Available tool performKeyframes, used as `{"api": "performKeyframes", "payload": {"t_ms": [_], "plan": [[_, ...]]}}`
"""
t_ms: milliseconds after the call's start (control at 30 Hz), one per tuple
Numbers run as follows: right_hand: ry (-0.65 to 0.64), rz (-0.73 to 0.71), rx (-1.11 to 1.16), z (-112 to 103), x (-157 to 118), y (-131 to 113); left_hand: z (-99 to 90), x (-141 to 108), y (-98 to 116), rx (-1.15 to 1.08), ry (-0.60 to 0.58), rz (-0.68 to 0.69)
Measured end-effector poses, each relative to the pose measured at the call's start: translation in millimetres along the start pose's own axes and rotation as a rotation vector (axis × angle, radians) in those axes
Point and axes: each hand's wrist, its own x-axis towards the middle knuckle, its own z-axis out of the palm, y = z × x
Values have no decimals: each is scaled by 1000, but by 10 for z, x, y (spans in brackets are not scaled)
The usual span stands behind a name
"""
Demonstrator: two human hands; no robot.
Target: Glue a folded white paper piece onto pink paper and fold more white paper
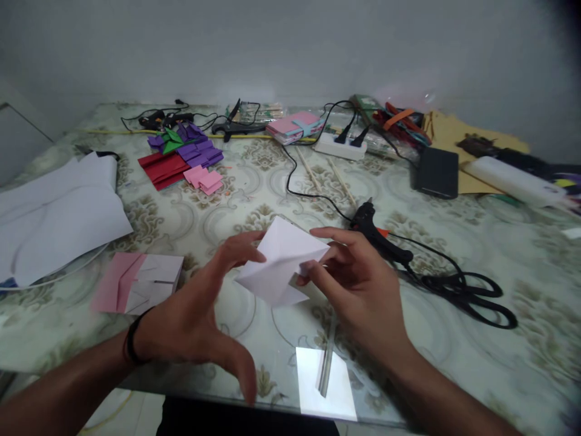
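Observation:
A folded white paper (pixel 278 263) is held above the table at the middle of the view. My right hand (pixel 356 281) pinches its right side between thumb and fingers. My left hand (pixel 206 309) is at the paper's left side, its fingertips at the edge and its thumb spread well away below. Left of that hand lies a folded pink and white paper (pixel 140 283). A black glue gun (pixel 379 233) rests just beyond my right hand, and a clear stick (pixel 325 363) lies near the table's front edge.
Black scissors (pixel 472 293) lie at the right. White sheets (pixel 59 212) cover the left side. Purple (pixel 202 151), red (pixel 163 168) and pink (pixel 204 180) folded papers sit at the back left. Behind are a power strip (pixel 340 145), cables and a black box (pixel 438 172).

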Motion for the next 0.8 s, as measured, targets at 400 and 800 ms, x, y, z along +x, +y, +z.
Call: {"api": "performKeyframes", "payload": {"t_ms": [400, 800], "plan": [[-140, -192, -157, -31, -52, 96, 23, 23, 6, 340, 126, 160], [-222, -142, -138, 2, -27, -97, 54, 57, -4, 172, 68, -39]]}}
